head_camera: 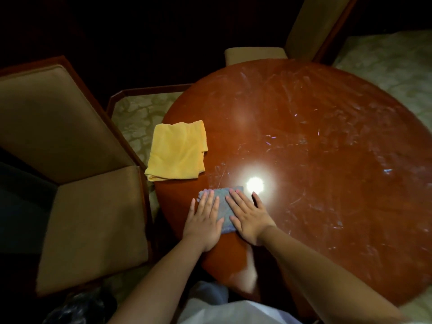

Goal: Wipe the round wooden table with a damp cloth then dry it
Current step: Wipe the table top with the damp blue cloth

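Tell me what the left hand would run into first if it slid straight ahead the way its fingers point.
Probably the yellow cloth. The left hand, flat on the blue-grey cloth, points up and slightly right, so it might just pass the cloth's right edge over bare table.

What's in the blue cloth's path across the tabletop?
Only the yellow cloth, folded at the far-left edge of the round table. Both hands, left hand and right hand, press the blue cloth near the front edge.

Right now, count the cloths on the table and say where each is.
2. The yellow cloth lies folded at the table's left edge, untouched. The grey-blue cloth lies near the front edge, under the left hand and right hand.
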Motion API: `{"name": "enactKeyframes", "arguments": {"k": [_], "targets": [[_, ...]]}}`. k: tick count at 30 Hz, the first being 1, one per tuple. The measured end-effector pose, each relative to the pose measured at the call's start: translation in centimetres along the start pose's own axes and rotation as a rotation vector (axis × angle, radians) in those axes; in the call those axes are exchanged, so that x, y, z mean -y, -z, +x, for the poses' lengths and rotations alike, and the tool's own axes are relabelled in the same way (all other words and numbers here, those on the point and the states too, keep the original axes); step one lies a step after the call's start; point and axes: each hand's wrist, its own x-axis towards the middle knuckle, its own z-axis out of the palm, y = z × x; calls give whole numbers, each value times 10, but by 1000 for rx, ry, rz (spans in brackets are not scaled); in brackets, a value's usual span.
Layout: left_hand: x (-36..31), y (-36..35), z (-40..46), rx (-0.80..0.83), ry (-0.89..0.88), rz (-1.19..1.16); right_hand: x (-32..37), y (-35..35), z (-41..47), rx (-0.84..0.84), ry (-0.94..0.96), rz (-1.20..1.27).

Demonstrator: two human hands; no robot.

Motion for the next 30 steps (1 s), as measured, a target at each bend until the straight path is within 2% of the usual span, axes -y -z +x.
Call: {"name": "enactKeyframes", "arguments": {"k": [2, 9, 20, 23, 30], "targets": [[3, 7, 15, -2, -17, -7, -4, 4, 10, 21, -25, 23], [10, 18, 57, -26, -25, 2, -22, 16, 47, -79, -21, -25], [10, 37, 96, -15, 22, -63, -40, 34, 86, -53, -11, -70], [10, 39, 95, -7, 21, -48, -37, 39, 85, 41, -28, -77], [7, 38, 82, -10, 4, 15, -27, 38, 69, 79, -63, -13]]}}
